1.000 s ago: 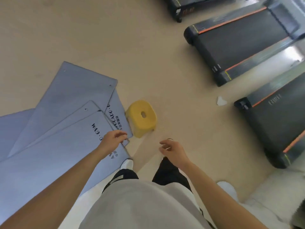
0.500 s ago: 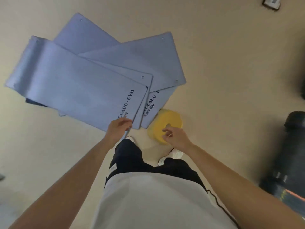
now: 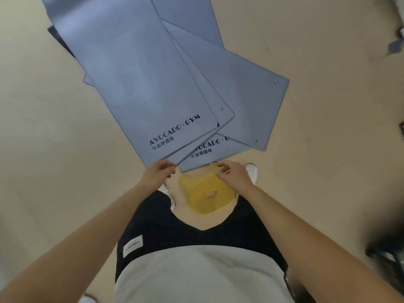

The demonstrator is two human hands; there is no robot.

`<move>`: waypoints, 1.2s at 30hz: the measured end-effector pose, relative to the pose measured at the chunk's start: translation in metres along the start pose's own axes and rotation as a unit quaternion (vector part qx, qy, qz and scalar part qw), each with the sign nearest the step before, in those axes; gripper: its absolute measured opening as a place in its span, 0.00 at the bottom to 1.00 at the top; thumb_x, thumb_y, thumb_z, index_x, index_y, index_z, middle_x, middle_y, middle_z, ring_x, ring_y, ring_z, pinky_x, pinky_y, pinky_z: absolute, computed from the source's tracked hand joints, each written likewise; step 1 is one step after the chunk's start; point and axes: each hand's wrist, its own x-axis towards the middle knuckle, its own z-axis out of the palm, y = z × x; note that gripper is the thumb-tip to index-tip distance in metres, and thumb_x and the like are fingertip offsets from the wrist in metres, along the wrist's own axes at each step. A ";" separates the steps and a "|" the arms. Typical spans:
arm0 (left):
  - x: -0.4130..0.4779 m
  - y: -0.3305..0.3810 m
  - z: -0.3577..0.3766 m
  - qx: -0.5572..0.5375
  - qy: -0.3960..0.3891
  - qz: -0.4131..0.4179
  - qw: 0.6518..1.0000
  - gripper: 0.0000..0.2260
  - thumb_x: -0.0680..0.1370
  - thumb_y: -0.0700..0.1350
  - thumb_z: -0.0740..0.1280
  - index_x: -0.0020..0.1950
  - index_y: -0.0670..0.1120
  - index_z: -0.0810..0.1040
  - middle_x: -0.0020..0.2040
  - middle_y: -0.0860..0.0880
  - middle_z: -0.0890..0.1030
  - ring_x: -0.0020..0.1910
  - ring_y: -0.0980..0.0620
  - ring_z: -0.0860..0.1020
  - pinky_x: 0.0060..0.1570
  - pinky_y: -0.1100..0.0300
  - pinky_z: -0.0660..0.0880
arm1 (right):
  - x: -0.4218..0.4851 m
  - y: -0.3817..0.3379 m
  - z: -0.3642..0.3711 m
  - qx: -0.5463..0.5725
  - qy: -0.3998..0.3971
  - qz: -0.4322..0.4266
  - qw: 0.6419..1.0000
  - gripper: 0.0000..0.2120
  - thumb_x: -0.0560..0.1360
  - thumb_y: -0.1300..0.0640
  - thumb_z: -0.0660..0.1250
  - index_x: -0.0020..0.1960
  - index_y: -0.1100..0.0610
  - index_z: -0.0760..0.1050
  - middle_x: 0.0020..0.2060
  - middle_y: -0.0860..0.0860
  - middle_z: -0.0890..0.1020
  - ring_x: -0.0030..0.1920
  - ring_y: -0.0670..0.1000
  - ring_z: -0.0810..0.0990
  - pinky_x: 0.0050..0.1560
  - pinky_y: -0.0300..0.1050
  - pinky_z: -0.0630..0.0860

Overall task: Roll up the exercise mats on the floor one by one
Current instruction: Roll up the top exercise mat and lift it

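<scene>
Left hand (image 3: 160, 173) curled at edge of top grey-blue foam mat (image 3: 135, 84), just beyond yellow plastic stool (image 3: 196, 200), presumably to start rolling; grip unconfirmed. Right hand (image 3: 235, 176) over stool, slack, empty.

Setting: a gym, indoors.

Evidence:
- Several thin blue-grey exercise mats (image 3: 251, 95) lie flat and overlapping on a plain beige floor (image 3: 54, 171), fanned out toward the far side.
- The top mat (image 3: 135, 79) carries the print "AVOCADO · GYM" (image 3: 175, 129) with a line of Chinese characters below. The mat beneath (image 3: 207, 156) shows part of the same print.
- Metal eyelets (image 3: 221, 108) sit at the mat corners.
- A low yellow plastic stool (image 3: 203, 193) stands near.
- The dark shape (image 3: 384, 259) at near right is too blurred to identify.
</scene>
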 end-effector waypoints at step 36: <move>0.578 -0.263 0.143 0.486 0.228 0.177 0.825 0.33 0.76 0.66 0.67 0.73 0.46 0.71 0.75 0.43 0.70 0.74 0.36 0.68 0.62 0.43 0.76 | 0.620 0.208 0.213 -0.497 0.010 -0.257 0.829 0.43 0.72 0.39 0.75 0.80 0.48 0.59 0.80 0.60 0.58 0.79 0.69 0.54 0.78 0.68 0.56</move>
